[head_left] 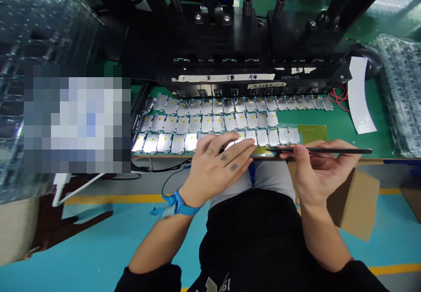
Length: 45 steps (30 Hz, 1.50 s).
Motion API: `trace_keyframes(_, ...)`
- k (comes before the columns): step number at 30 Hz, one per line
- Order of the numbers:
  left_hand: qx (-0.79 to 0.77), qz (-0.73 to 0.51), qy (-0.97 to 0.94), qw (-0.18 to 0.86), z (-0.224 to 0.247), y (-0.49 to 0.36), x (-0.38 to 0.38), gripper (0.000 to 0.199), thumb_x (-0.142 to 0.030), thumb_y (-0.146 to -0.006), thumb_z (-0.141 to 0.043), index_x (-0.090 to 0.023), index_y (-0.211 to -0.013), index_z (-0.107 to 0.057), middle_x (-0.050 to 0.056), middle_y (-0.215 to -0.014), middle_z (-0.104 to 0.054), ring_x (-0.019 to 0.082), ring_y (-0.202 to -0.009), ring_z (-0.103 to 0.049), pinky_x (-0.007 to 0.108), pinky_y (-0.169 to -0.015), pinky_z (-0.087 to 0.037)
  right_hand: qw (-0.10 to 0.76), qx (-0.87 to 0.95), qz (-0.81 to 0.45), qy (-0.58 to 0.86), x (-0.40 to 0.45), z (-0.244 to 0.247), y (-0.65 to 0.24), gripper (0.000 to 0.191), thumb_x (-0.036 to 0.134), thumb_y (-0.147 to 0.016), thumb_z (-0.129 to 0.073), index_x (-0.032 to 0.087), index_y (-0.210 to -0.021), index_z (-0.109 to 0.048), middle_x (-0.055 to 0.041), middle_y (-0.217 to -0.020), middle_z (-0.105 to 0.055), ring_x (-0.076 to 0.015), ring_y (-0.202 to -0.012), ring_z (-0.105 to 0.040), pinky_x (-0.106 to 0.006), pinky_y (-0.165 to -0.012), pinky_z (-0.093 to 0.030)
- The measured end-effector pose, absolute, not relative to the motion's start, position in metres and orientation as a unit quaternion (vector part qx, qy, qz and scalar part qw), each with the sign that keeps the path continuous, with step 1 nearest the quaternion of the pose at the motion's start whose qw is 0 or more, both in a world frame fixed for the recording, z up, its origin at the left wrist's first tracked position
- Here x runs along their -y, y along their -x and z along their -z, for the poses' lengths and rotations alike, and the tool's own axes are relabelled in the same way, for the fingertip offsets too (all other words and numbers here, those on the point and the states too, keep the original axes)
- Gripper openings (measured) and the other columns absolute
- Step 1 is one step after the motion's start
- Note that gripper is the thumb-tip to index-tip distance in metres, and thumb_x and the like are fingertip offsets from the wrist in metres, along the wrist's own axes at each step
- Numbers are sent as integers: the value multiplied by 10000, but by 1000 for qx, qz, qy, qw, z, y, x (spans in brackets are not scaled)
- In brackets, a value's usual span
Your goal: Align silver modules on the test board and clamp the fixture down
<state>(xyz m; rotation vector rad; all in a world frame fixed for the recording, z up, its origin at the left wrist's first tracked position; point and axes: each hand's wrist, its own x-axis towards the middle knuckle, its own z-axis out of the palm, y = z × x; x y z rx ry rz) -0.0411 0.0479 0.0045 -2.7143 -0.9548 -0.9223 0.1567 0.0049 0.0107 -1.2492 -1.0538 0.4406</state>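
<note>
Three rows of small silver metal-covered boards lie on the green mat, many with a yellow dot on top. My left hand rests palm down over the front row, its fingers stretched to the right and covering some of the boards. Around that wrist is a blue strap. In my right hand are thin black tweezers, held level, with the tip pointing left near my left fingertips. Under the tip lies a yellow film strip at the mat's front edge. A wider yellow-green sheet is just behind my right fingers.
A black machine with a row of switches stands behind the boards. Stacked clear trays are at the right, more at the left. A white paper strip and red wires lie back right. Below is a cardboard box.
</note>
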Motion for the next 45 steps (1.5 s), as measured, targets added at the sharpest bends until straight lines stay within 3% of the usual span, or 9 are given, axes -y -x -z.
trace_keyframes(9,305,316,896,61,-2,42,-48,331,-229,-899,-689,-213,-1227,-652,4,-1192,-747,240,-1117,-639,392,-913,-400,672,466,-193,542,-25,-32,-154,391,178,-823,-759,267,-964,-406,83,-717,-629,-129,-536,-672,-251,-458,-591)
trace_keyframes(19,309,331,891,43,-2,40,-49,315,-206,-865,-721,-191,-1176,-676,-2,-1126,-766,221,-1087,-642,377,-882,-407,608,498,-319,529,-62,-19,-149,411,296,-865,-730,305,-1003,-342,106,-694,-601,-136,-505,-676,-238,-452,-591)
trace_keyframes(26,314,327,891,41,-2,41,-49,260,-225,-905,-679,-230,-1165,-687,-18,-1136,-763,215,-1060,-654,370,-884,-412,608,488,-310,544,-59,-21,-150,419,296,-855,-742,299,-982,-343,101,-672,-585,-148,-517,-688,-237,-449,-594)
trace_keyframes(37,311,327,892,31,-2,41,-49,310,-210,-870,-715,-196,-1178,-687,11,-1130,-764,222,-1081,-645,380,-883,-411,586,510,-302,553,-57,-18,-151,374,312,-896,-696,313,-1028,-346,78,-702,-606,-185,-619,-733,-268,-490,-610)
trace_keyframes(45,313,326,891,43,-3,40,-49,263,-225,-898,-687,-215,-1161,-688,-17,-1135,-765,213,-1047,-657,375,-870,-420,586,522,-295,545,-58,-15,-152,355,287,-902,-692,317,-1027,-360,86,-702,-601,-151,-565,-708,-232,-460,-589)
